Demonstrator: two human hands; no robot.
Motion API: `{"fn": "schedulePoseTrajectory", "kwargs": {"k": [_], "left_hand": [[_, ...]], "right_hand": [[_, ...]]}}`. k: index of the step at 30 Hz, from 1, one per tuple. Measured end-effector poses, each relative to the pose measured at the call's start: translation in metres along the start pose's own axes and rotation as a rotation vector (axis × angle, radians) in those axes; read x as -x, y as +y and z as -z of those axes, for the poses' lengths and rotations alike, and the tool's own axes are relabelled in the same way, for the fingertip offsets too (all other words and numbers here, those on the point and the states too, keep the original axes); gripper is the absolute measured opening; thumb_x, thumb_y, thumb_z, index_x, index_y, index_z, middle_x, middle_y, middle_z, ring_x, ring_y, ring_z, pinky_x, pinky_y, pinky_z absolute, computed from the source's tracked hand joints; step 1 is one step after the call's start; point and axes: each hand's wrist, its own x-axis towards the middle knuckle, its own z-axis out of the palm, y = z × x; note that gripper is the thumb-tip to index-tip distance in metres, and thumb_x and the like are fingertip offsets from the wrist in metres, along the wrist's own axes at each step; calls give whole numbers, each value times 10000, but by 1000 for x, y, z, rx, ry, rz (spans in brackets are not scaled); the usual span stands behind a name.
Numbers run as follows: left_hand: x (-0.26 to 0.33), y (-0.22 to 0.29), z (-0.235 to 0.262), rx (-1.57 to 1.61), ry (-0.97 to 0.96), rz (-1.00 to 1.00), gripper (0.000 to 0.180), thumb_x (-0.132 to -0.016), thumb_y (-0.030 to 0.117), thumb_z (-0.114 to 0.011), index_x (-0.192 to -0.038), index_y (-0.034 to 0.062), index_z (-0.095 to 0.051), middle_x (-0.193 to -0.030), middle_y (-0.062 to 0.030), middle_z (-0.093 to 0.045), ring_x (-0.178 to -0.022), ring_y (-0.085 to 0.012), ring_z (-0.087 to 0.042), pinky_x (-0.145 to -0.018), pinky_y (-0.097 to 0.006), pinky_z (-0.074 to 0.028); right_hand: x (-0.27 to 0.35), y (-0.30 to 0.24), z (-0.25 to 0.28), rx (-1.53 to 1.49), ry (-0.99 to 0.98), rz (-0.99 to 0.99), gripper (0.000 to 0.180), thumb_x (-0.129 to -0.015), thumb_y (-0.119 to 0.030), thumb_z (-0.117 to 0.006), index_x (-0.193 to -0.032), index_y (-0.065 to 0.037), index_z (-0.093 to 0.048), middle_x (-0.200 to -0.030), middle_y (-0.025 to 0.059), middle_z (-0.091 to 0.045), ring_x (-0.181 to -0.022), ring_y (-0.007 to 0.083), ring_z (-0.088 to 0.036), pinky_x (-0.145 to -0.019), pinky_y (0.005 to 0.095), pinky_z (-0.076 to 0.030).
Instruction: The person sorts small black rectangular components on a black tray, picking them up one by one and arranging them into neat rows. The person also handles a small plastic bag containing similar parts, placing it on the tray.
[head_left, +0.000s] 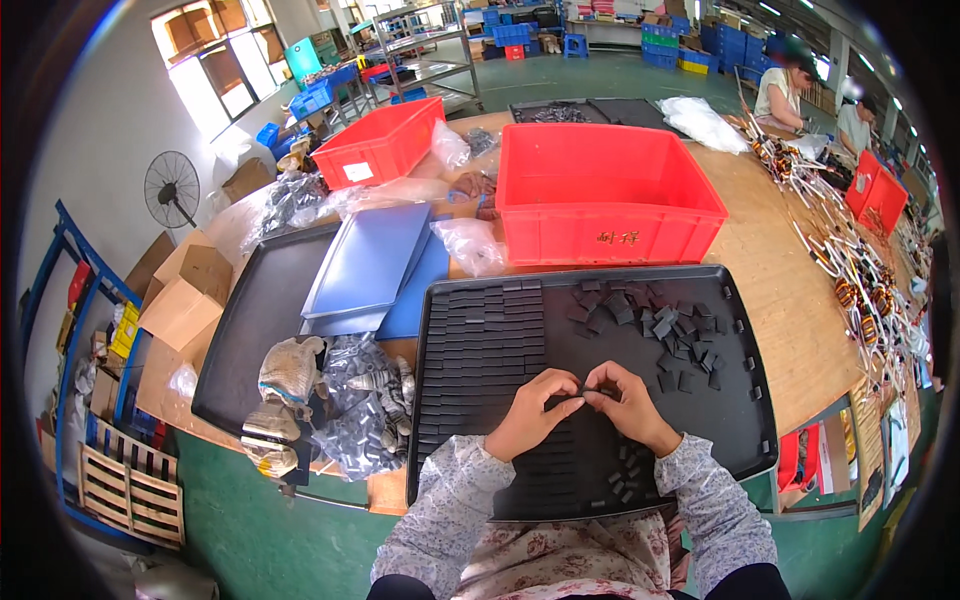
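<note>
A black tray lies on the wooden table right in front of me. Its left part holds neat rows of small flat black pieces. Loose black pieces are scattered over its right part. My left hand and my right hand meet over the middle of the tray. Together they pinch one small black piece between the fingertips. A few more loose pieces lie just below my right wrist.
A big red crate stands behind the tray, a second red crate further left. An empty black tray, blue trays and plastic bags of parts lie to the left. Wired coils cover the right side, with people working beyond.
</note>
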Motion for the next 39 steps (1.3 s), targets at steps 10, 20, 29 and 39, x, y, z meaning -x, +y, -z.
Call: {"fn": "schedulePoseTrajectory", "kwargs": {"k": [10, 20, 29, 39], "left_hand": [[0, 9, 3, 405, -4, 215, 90, -918, -17, -563, -852, 12, -509, -991, -71, -655, -823, -107, -628, -737, -257, -546], [2, 9, -3, 435, 85, 168, 225, -851, 85, -754, -997, 5, -603, -910, -51, -646, -905, -129, -643, -823, -274, -537], [4, 3, 0, 264, -15, 161, 201, -771, 65, -801, -906, -16, -677, -766, -49, -666, -717, -91, -590, -662, -266, -491], [5, -9, -1, 376, -7, 177, 209, -820, 91, -775, -971, -24, -688, -835, -55, -689, -804, -81, -630, -708, -245, -517]], "right_hand": [[-4, -5, 17, 790, 210, 393, 294, -735, 86, -667, -988, -26, -567, -930, 119, -574, -847, 289, -582, -738, 357, -478], [-3, -7, 16, 941, 138, 366, 303, -705, 84, -665, -975, -28, -589, -903, 104, -592, -856, 297, -575, -759, 365, -459], [2, -16, 3, -180, -16, -17, 96, -893, -2, -654, -962, -42, -601, -998, 16, -634, -883, 80, -581, -791, 248, -466], [-1, -14, 0, 314, -31, 233, 143, -789, 63, -695, -909, -14, -681, -996, 69, -673, -939, 176, -629, -819, 302, -509]]}}
